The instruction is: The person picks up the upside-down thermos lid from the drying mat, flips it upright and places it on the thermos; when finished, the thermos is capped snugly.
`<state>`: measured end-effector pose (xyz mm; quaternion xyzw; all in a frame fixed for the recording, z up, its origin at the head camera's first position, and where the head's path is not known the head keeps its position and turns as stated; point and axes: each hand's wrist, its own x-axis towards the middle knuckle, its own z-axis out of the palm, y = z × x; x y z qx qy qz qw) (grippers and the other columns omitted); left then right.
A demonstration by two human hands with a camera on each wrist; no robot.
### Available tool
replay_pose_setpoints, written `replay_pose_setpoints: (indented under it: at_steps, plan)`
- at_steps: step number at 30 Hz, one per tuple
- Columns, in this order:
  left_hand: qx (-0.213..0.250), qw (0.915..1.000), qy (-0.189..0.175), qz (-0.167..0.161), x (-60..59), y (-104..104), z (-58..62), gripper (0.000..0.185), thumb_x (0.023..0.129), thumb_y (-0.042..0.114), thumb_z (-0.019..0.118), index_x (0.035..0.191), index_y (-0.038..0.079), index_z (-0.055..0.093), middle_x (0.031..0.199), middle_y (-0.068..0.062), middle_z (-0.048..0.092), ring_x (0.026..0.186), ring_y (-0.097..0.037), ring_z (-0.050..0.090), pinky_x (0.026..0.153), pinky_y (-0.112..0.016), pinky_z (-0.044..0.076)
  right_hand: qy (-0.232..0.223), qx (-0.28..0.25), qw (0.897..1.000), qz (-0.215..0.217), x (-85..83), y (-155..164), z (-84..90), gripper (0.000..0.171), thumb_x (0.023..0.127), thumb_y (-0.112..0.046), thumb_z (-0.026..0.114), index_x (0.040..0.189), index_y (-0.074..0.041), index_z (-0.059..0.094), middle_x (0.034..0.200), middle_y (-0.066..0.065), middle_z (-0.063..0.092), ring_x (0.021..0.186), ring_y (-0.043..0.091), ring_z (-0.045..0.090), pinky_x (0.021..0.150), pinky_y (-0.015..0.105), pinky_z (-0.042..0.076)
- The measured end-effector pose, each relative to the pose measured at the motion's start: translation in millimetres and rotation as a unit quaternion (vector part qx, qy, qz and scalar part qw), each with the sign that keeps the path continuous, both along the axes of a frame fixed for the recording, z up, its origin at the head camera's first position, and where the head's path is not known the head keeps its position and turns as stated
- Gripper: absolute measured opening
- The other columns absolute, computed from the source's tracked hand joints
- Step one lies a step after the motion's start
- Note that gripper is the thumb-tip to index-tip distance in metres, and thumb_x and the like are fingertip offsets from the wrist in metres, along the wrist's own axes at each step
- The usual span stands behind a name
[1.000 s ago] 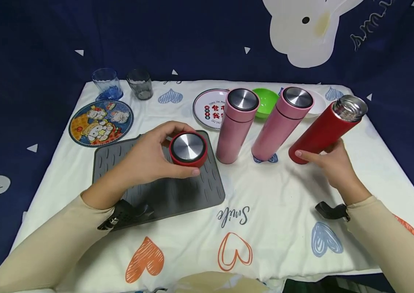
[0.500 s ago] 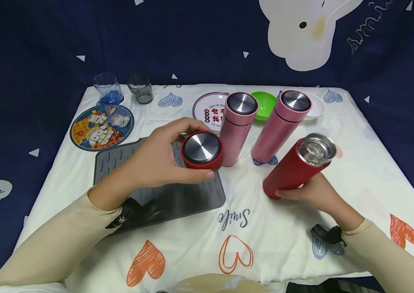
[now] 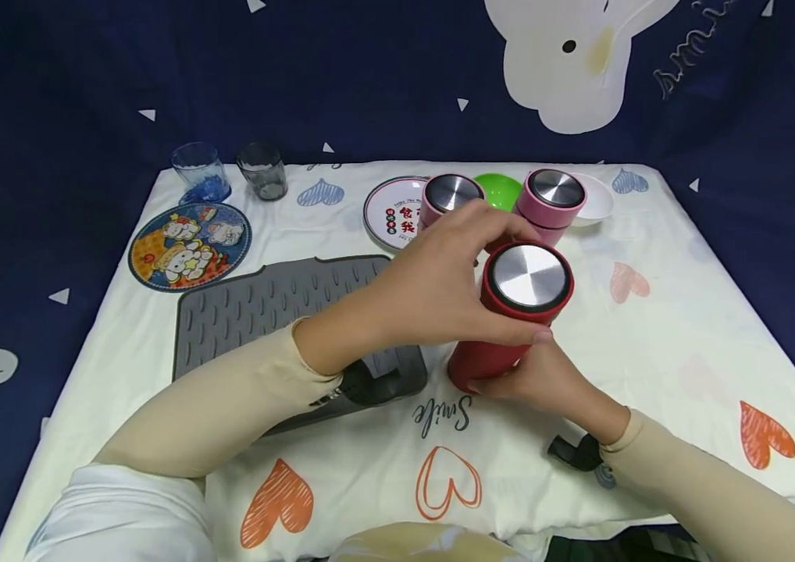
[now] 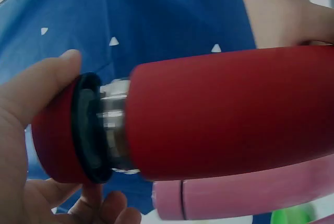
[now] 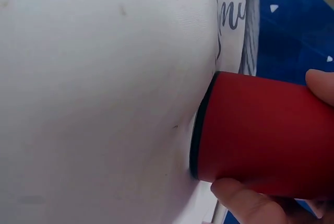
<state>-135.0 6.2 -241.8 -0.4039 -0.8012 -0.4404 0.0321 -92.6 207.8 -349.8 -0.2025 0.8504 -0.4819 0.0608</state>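
Note:
My left hand (image 3: 433, 289) grips a red lid (image 3: 532, 277) with a brushed steel top, thumb on the near side. Just below it, my right hand (image 3: 555, 382) holds the red thermos flask (image 3: 478, 363) round its lower body. In the left wrist view the lid sits at the flask's steel neck (image 4: 116, 125), and part of the bare metal shows between lid and body. The base of the flask (image 5: 255, 135) is right at the white cloth in the right wrist view. Behind the hands stand two pink thermos flasks, one (image 3: 452, 192) partly hidden by my left hand, the other (image 3: 555, 190) farther right.
A grey ribbed mat (image 3: 250, 316) lies under my left forearm. Farther back are a cartoon plate (image 3: 190, 246), a blue glass (image 3: 201, 172), a grey glass (image 3: 262, 172), a plate with red characters (image 3: 386, 218), a green bowl (image 3: 499, 190) and a white bowl (image 3: 597, 201).
My right hand has brought the open red flask left and nearer to me. My left hand has carried the lid right, from above the mat to the flask's mouth.

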Motion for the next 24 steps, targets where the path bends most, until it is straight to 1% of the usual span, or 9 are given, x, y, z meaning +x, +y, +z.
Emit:
replay_pose_setpoints:
  at_steps: [3,5,8,11,14,19,22,24]
  plan:
    - [-0.039,0.9992,-0.008,0.01,-1.8,5,-4.1,0.074,0.063,0.053,0.088,0.125,0.021,0.062,0.107,0.01,0.051,0.098,-0.005,0.045,0.083,-0.021,0.042,-0.001,0.002,1.0,0.002,0.2,-1,-0.9,0.069,0.065,-0.004,0.091,0.123,-0.007,0.053,0.116,-0.001,0.06,0.104,0.013,0.059,0.091,0.024,0.046]
    - [-0.045,0.9989,-0.006,0.008,-2.7,6,-7.2,0.076,0.064,0.053,0.087,0.128,0.02,0.06,0.108,0.01,0.052,0.097,-0.008,0.045,0.081,-0.023,0.042,0.002,0.007,1.0,0.0,0.8,-1,-0.3,0.069,0.065,-0.003,0.09,0.122,-0.007,0.053,0.115,-0.001,0.06,0.103,0.013,0.059,0.089,0.023,0.046]
    - [-0.026,0.9996,-0.007,-0.01,-4.5,7,-10.8,0.078,0.067,0.049,0.088,0.131,0.017,0.058,0.111,0.009,0.054,0.096,-0.009,0.047,0.08,-0.025,0.044,0.004,0.013,1.0,-0.003,1.6,-1,0.4,0.068,0.064,-0.001,0.09,0.121,-0.006,0.054,0.114,-0.001,0.061,0.101,0.013,0.059,0.088,0.023,0.046]
    - [-0.002,0.9995,-0.017,-0.028,-6.6,6,-13.8,0.078,0.067,0.044,0.089,0.133,0.015,0.058,0.111,0.011,0.056,0.096,-0.006,0.049,0.08,-0.023,0.046,0.008,0.018,1.0,-0.002,2.3,-1,1.0,0.068,0.063,-0.001,0.09,0.121,-0.005,0.055,0.113,0.0,0.062,0.1,0.012,0.059,0.087,0.021,0.046]
    - [0.013,0.999,-0.02,-0.037,-8.2,7,-15.7,0.078,0.067,0.042,0.09,0.133,0.014,0.059,0.11,0.011,0.057,0.096,-0.005,0.05,0.079,-0.021,0.047,0.019,0.017,1.0,0.003,1.8,0,0.8,0.069,0.063,-0.001,0.091,0.122,-0.004,0.054,0.113,0.0,0.061,0.101,0.012,0.059,0.088,0.02,0.046]
    - [0.008,0.9989,-0.017,-0.042,-9.6,10,-16.1,0.079,0.068,0.043,0.089,0.134,0.014,0.057,0.114,0.007,0.056,0.094,-0.006,0.052,0.079,-0.023,0.047,0.03,0.002,0.999,0.013,-0.4,2,0.1,0.071,0.065,-0.001,0.09,0.124,-0.005,0.052,0.116,0.0,0.06,0.104,0.013,0.058,0.091,0.022,0.045]
    - [0.001,0.999,-0.014,-0.043,-10.8,9,-16.4,0.078,0.069,0.042,0.088,0.135,0.012,0.058,0.115,0.005,0.056,0.095,-0.006,0.052,0.079,-0.025,0.048,0.02,-0.005,1.0,0.011,-0.6,3,0.0,0.069,0.065,-0.001,0.09,0.123,-0.006,0.053,0.114,-0.002,0.06,0.102,0.012,0.059,0.09,0.021,0.045]
    - [-0.005,0.9983,-0.021,-0.055,-12.1,8,-17.5,0.077,0.071,0.04,0.087,0.136,0.012,0.057,0.115,0.005,0.055,0.095,-0.006,0.052,0.079,-0.025,0.048,0.014,-0.012,1.0,0.013,-1.3,3,-0.5,0.069,0.065,0.0,0.09,0.124,-0.007,0.053,0.114,-0.002,0.06,0.102,0.012,0.059,0.09,0.021,0.045]
